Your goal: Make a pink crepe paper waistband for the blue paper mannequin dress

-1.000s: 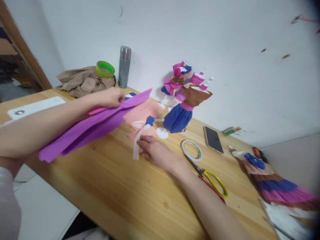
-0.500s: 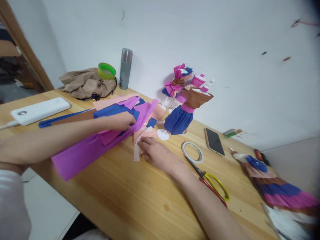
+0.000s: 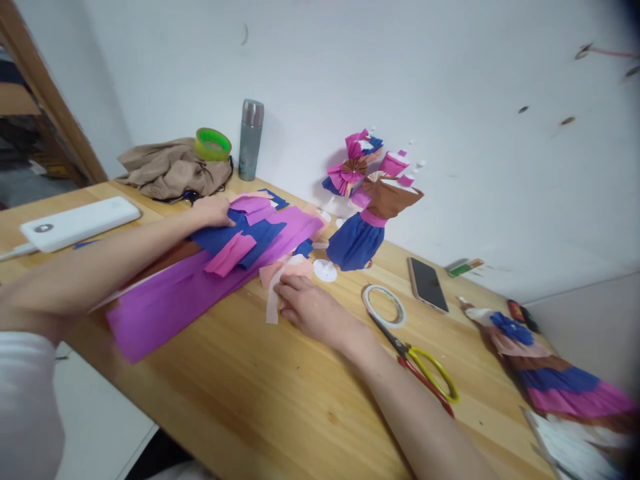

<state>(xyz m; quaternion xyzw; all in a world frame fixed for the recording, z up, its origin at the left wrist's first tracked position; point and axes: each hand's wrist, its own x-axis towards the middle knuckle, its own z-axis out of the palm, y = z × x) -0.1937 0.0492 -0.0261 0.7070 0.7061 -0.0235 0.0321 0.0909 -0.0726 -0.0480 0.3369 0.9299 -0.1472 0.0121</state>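
My left hand (image 3: 213, 212) is at the far left of a pile of crepe paper, its fingers closed on the edge of a blue crepe paper piece (image 3: 260, 233). A small pink piece (image 3: 231, 255) lies on the blue, and a long purple crepe paper strip (image 3: 165, 313) stretches beneath toward the table's front. My right hand (image 3: 313, 308) rests on the wood with its fingers pinched on a whitish, translucent strip (image 3: 272, 303), apparently tape. Peach paper scraps (image 3: 295, 267) lie just beyond those fingers. A white disc (image 3: 325, 270) sits nearby.
Behind stand dress forms, the nearest in a brown and blue paper dress (image 3: 356, 240). Right of my right hand are a tape roll (image 3: 384, 305), scissors (image 3: 415, 353) and a phone (image 3: 427, 285). A bottle (image 3: 251, 140), brown cloth (image 3: 170, 170) and white power bank (image 3: 83, 223) are left.
My left hand has moved left and back across the pile, and the blue paper has shifted, leaving the pink piece and more purple in sight. My right hand keeps its place.
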